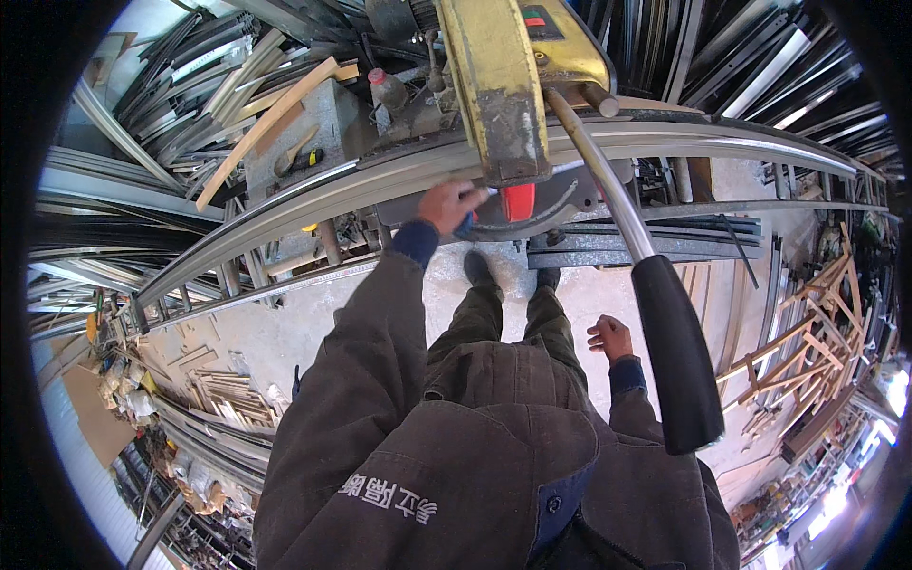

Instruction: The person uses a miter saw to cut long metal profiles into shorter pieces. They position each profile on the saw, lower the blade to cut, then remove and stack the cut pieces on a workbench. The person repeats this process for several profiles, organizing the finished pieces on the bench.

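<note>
My left hand [446, 207] reaches forward to the long metal profiles [380, 193] lying across the machine bench. Its fingers are bent and closed beside a small blue piece [465, 225]; what they hold, if anything, is hidden. Just right of it, a red part [518, 202] shows under the worn yellow head of a machine [503, 104] that looks like a cutting saw. A steel lever with a black grip [676, 356] slants from the machine toward me on the right. Below the bench edge, my right hand [610, 337] hangs free with its fingers loosely bent and apart.
Wood strips and metal offcuts [237, 104] pile up at the far left, near a bottle with a red cap [388, 90]. Dark profiles [646, 242] are stacked under the bench. Wooden frames [807, 332] stand at the right, and thin sticks [228, 394] lie on the floor at the left.
</note>
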Demonstrator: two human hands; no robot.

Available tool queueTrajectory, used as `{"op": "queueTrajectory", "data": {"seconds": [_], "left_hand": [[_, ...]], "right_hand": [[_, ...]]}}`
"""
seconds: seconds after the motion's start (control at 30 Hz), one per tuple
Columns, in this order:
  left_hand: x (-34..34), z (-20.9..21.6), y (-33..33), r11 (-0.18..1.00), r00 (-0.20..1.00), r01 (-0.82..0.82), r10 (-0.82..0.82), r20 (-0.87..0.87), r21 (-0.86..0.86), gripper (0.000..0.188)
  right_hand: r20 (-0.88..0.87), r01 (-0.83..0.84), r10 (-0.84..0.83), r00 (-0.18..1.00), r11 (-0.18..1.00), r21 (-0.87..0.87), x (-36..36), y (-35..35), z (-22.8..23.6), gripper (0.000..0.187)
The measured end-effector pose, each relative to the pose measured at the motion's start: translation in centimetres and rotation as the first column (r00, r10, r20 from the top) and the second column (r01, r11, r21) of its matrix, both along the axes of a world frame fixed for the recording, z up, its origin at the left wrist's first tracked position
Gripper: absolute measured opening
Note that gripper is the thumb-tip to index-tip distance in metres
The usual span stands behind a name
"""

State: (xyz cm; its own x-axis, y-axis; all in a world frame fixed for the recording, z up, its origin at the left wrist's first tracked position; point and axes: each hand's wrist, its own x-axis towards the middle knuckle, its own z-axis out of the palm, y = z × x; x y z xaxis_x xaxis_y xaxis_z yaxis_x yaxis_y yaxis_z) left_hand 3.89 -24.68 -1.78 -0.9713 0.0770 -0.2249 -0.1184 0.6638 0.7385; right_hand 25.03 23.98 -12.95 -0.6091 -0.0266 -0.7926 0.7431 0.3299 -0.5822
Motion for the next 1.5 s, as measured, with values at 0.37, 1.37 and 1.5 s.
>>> {"op": "queueTrajectory", "data": {"seconds": [0.37, 1.37, 1.5], "left_hand": [[17.4, 3.1, 15.8, 0.831, 0.833, 0.084, -0.361, 0.419, 0.550, 0.037], [24.3, 5.4, 10.1, 0.982, 0.826, 0.146, -0.189, 0.530, 0.122, 0.037], [26.4, 5.5, 10.3, 0.976, 0.927, 0.195, -0.214, 0.309, 0.092, 0.032]], "right_hand": [[0.141, 0.668, -0.774, 0.617, 0.420, -0.614, -12.0, 0.6, 10.9, 0.059], [-0.036, 0.730, -0.951, 0.308, 0.261, -0.631, -17.3, 15.4, 11.6, 0.038], [0.019, 0.655, -0.885, 0.466, 0.331, -0.680, -16.1, 18.2, 8.3, 0.042]]}}
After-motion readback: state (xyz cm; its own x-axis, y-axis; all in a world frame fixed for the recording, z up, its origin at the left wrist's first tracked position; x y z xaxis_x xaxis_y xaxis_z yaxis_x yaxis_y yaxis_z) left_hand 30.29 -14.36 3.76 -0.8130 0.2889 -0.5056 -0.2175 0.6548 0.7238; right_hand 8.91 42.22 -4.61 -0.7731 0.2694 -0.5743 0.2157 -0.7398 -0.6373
